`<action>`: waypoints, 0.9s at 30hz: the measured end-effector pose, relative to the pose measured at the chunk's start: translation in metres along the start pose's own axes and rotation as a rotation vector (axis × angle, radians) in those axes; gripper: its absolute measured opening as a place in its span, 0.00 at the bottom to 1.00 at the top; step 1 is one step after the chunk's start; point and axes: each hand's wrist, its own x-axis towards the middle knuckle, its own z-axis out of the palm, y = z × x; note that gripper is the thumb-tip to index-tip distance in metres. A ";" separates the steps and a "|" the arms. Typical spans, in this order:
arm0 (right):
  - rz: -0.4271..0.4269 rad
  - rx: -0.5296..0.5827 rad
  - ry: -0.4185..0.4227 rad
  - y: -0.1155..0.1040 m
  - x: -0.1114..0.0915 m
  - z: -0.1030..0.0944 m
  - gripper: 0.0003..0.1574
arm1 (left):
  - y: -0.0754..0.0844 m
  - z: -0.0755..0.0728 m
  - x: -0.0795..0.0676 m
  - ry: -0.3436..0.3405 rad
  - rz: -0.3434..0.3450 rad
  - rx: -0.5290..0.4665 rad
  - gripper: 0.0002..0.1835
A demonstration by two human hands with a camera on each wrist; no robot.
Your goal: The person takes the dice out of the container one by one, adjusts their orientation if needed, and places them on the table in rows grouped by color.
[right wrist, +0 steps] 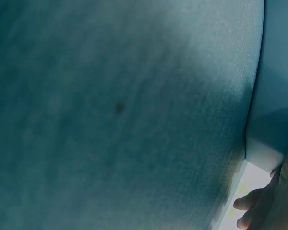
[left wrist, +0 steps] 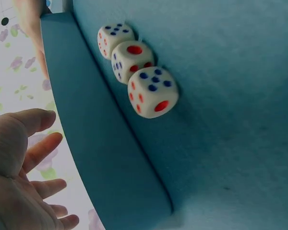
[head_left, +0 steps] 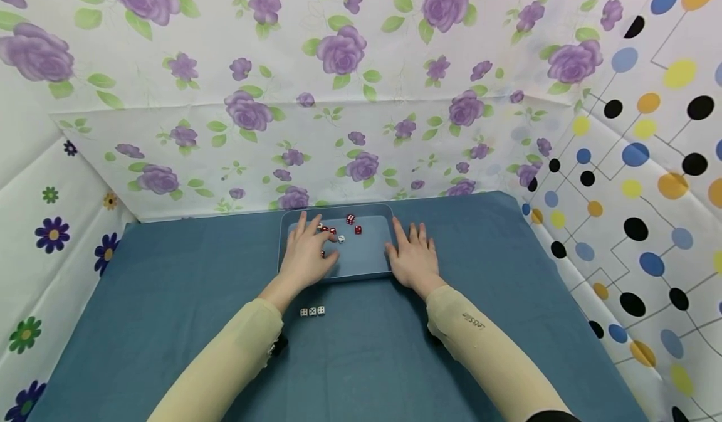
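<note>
A shallow blue tray lies on the blue cloth near the back wall. Inside are several red dice and a white die. My left hand hovers over the tray's left part with its fingers spread, hiding some of the contents. Between its thumb and forefinger shows a small dark-spotted bit, too small to make out. In the left wrist view no object is seen in its fingers. My right hand lies with straight fingers along the tray's right edge. Three white dice stand in a row in front of the tray.
The blue tablecloth spreads all around the tray. Behind it rises a flowered sheet. A dotted sheet closes off the right side, and another sheet with flowers the left.
</note>
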 end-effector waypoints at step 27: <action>0.005 0.010 -0.009 -0.001 0.000 -0.002 0.44 | 0.009 0.019 0.034 -0.081 -0.101 0.188 0.14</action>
